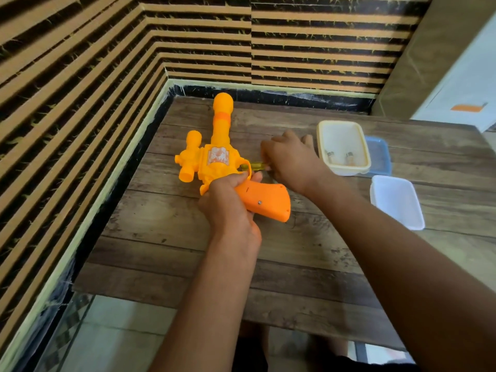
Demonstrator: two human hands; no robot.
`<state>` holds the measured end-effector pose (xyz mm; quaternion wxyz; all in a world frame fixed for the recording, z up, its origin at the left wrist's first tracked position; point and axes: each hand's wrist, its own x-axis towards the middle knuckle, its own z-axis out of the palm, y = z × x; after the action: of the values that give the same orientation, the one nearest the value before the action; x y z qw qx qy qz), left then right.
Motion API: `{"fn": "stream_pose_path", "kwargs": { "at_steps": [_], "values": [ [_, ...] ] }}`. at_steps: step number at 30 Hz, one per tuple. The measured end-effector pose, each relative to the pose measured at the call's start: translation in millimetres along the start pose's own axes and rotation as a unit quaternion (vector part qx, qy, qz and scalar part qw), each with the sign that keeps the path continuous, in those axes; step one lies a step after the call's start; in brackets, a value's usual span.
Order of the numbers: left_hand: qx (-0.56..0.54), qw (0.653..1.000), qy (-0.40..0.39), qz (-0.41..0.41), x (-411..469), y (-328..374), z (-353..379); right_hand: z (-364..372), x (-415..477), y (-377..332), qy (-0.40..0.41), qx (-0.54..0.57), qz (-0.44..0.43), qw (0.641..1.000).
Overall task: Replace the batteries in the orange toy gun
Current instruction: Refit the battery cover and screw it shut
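Head camera looks down on a dark wood-plank table (pixel 188 264) pushed into a room corner. Both walls (pixel 80 76) are covered in horizontal tan and black stripes, and a pale taped band runs along their base. Grey tiled floor (pixel 120 331) shows below the table's near edge. A white cabinet (pixel 461 84) with an orange label (pixel 465 108) stands at the far right.

An orange plastic toy gun (pixel 214 157) lies on its side toward the table's far left, barrel pointing at the back wall and its grip toward the person. A small metal screw (pixel 259 202) shows in the grip. The left hand (pixel 228 208) wraps the gun where the grip meets the body, its fingers curled tight around it. The right hand (pixel 290 162) is just beside the trigger guard. Its fingers are bunched around a translucent yellow tool handle (pixel 257 166), whose tip is hidden.

To the right sits a cream rectangular plastic tub (pixel 346 169) holding two small batteries (pixel 329 154). A blue plastic lid (pixel 381 154) is partly hidden behind it. A white rectangular plastic tub (pixel 397 202) stands nearer, just apart from both.
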<state>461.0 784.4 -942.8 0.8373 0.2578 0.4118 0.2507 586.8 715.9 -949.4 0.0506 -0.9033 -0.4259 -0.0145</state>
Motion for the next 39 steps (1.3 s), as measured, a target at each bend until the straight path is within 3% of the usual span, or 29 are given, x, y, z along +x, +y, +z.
{"fn": "stream_pose_path", "kwargs": {
  "at_steps": [4,9,12,17,21,23,25,28,29,33,39],
  "values": [
    [0.009,1.000,0.004,0.007,0,-3,0,-8,-21,-4,-0.026,-0.038,0.005,0.999],
    [0.014,1.000,-0.007,0.011,-5,-10,0,-30,-61,-7,-0.037,0.004,0.104,0.994],
    [0.017,1.000,-0.021,-0.004,-14,-18,3,-32,-92,-4,0.051,0.033,0.147,0.987],
    [0.043,0.997,-0.045,-0.047,-23,-35,7,-20,-123,7,0.197,0.156,0.128,0.959],
    [0.042,0.996,-0.039,-0.067,-22,-42,13,-23,-125,10,0.301,0.312,0.086,0.897],
    [0.055,0.995,-0.043,-0.075,-19,-46,15,-23,-123,10,0.308,0.402,0.105,0.856],
    [0.078,0.993,-0.038,-0.078,-13,-51,15,-20,-122,4,0.311,0.521,0.137,0.783],
    [0.094,0.991,-0.058,-0.073,-8,-55,14,-23,-121,-9,0.311,0.688,0.165,0.634],
    [0.094,0.990,-0.072,-0.072,-8,-56,14,-23,-120,-12,0.300,0.713,0.160,0.614],
    [0.105,0.989,-0.080,-0.071,-2,-57,12,-14,-118,-10,0.284,0.659,0.143,0.681],
    [0.083,0.989,-0.089,-0.081,1,-56,9,-8,-116,8,0.261,0.698,0.211,0.632]
  ]
}}
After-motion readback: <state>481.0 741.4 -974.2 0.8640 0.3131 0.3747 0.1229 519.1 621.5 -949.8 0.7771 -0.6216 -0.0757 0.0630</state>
